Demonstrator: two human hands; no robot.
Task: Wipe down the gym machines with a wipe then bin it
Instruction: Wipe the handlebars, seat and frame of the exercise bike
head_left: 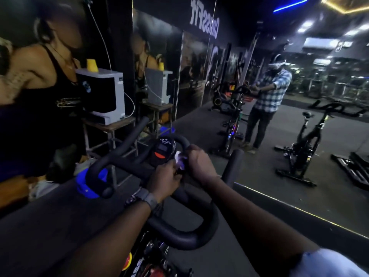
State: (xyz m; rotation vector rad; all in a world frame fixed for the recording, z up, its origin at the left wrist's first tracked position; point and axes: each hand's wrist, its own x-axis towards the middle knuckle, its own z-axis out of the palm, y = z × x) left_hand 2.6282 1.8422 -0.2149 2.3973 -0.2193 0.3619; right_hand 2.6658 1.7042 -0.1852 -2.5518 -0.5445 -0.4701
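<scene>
Black foam handlebars (127,150) fill the dim foreground of the spin bike we stand over, a blue piece (87,182) at their left end and the small console (162,150) with its orange button at the centre. Just right of that console, our left hand (165,176) and right hand (199,164) meet on the looped bar, fingers curled, both pinching the pale wipe (180,159) bunched between them. The wipe lies against the bar's inner curve, equally close to either hand. The bar's long axis runs away from us toward the mirror wall (259,136); we judge the next stroke has open room rightward to the upright grip (233,166). No bin is visible.
</scene>
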